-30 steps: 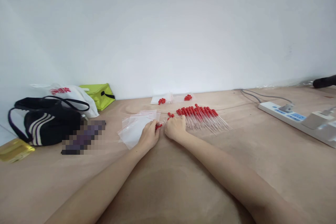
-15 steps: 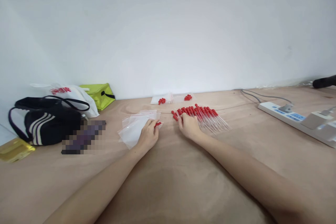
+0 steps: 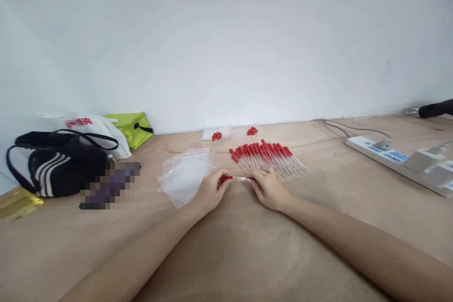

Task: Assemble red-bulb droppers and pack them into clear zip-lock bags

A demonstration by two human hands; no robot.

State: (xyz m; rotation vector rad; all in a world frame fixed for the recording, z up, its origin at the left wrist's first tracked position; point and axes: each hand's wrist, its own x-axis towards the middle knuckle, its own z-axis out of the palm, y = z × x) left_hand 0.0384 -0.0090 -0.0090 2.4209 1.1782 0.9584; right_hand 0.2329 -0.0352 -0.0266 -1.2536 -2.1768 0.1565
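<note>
A glass dropper point(image 3: 240, 178) with a red rubber bulb spans the gap between my hands, just above or on the table. My left hand point(image 3: 211, 191) is closed around the red bulb end. My right hand point(image 3: 269, 188) pinches the other end of the glass, where some red also shows at its fingertips; whether that is a second bulb I cannot tell. Right behind my right hand lies a row of red-bulbed glass droppers point(image 3: 271, 151), side by side. A stack of clear zip bags point(image 3: 187, 174) lies to the left of my left hand.
Two clear bags holding small red bulbs, one left point(image 3: 217, 136) and one right point(image 3: 252, 130), lie by the wall. At left are a black bag point(image 3: 71, 165), a white plastic bag point(image 3: 118, 141), a green pouch point(image 3: 132, 127) and a blurred-out object point(image 3: 111, 186). A power strip point(image 3: 375, 151) stands right.
My right hand has come nearer from the dropper row and now grips a glass tube. My left hand has moved right, off the zip bags, and the two hands meet at the dropper.
</note>
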